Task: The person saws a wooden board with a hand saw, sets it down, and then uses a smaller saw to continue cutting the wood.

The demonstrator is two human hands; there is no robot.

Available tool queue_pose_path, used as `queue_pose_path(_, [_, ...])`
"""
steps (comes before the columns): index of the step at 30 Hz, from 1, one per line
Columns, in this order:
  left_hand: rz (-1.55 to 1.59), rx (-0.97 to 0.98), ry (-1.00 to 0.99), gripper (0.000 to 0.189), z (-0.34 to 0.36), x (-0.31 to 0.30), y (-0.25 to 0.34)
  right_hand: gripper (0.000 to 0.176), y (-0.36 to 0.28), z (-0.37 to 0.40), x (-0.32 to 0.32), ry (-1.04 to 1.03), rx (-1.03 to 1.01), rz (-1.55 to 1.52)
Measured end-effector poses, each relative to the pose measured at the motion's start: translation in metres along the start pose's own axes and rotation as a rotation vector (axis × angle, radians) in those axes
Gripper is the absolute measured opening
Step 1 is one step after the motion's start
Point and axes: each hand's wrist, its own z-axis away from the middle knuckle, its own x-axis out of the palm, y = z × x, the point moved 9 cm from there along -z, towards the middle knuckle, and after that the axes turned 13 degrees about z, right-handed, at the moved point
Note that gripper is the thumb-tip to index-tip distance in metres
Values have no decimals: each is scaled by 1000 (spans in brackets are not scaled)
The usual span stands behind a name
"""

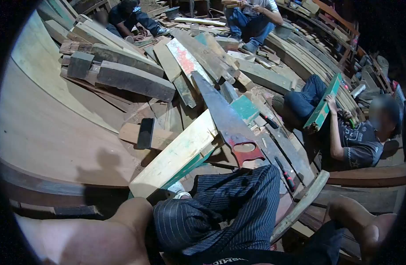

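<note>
Neither of my hands shows in the head view. Only my bent left arm (88, 234) at the lower left and my right arm (355, 223) at the lower right are visible, so what the hands hold or touch is hidden. In front of my striped trousers (229, 203) lies a handsaw (218, 108) with a red handle, its blade pointing away over the wood. Beside it a pale, green-sided wooden beam (176, 154) slants toward my left knee. A dark phone (145, 133) rests on a board to the left.
Two dark-and-red-handled tools (286, 174) (269, 120) lie right of the saw. A rough stick (300, 205) slants by my right knee. Stacked timbers (132, 79) and a large curved sheet (57, 119) stand left. One person (359, 137) holds a green board; two others sit at the back.
</note>
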Motion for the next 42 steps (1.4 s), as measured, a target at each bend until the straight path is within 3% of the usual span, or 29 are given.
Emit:
queue_pose_path(3, [52, 75, -120, 41, -9, 25, -1, 34, -1, -3, 0, -21, -3, 8])
queue_pose_path(5, [159, 75, -94, 41, -13, 31, -4, 34, 4, -9, 2, -68, -5, 35])
queue_pose_path(9, [530, -48, 232, 38, 38, -2, -11, 34, 21, -18, 9, -212, 5, 144])
queue_pose_path(11, [447, -27, 173, 37, 39, -6, -8, 35, 18, -12, 11, -367, -58, 239])
queue_pose_path(12, [227, 20, 77, 36, 7, 10, -5, 37, 13, -5, 10, -396, -57, 355])
queue_pose_path(14, [203, 15, 66, 35, -9, 24, -9, 48, 1, 12, 8, -364, -43, 353])
queue_pose_path(16, [157, 20, 87, 34, -15, 29, -9, 73, -2, 30, 4, -265, -76, 96])
queue_pose_path(18, [165, 59, 144, 33, -14, 26, -7, 66, 27, 87, -4, -111, 128, -95])
queue_pose_path(20, [260, 74, 157, 31, -15, 31, -12, 51, 57, 183, -14, 52, 581, -199])
queue_pose_path(23, [228, 73, 163, 24, -6, 34, -6, 37, 34, 236, 68, 162, 1072, -337])
queue_pose_path(26, [188, 77, 169, 18, -3, 35, -1, 29, -20, 297, 156, -43, 1395, -512])
queue_pose_path(27, [168, 82, 177, 17, -1, 36, -1, 34, -46, 321, 172, -248, 1383, -460])
queue_pose_path(29, [108, 112, 204, 15, 1, 35, 4, 45, -106, 388, 207, -540, 1591, -621])
queue_pose_path(30, [54, 149, 234, 15, 3, 35, 6, 54, -166, 438, 216, -647, 1816, -851])
queue_pose_path(31, [-59, 195, 265, 16, 7, 35, 12, 53, -216, 492, 221, -907, 1817, -835])
queue_pose_path(32, [-359, 277, 315, 17, 21, 37, 29, 53, -248, 509, 222, -884, 1529, -727])
queue_pose_path(33, [-700, 321, 353, 18, 33, 37, 43, 52, -263, 469, 212, -938, 1525, -801])
queue_pose_path(34, [-963, 319, 349, 20, 40, 38, 55, 48, -284, 474, 205, -1012, 1238, -573])
queue_pose_path(35, [-651, 408, 458, 22, 27, 55, 40, 43, -289, 462, 202, -1045, 1209, -525])
queue_pose_path(38, [175, 346, 556, 23, 7, 55, 16, 38, -280, 438, 199, -1007, 1278, -518])
queue_pose_path(42, [263, 158, 264, 17, 7, 67, -2, 37, -277, 456, 192, -902, 1402, -508])
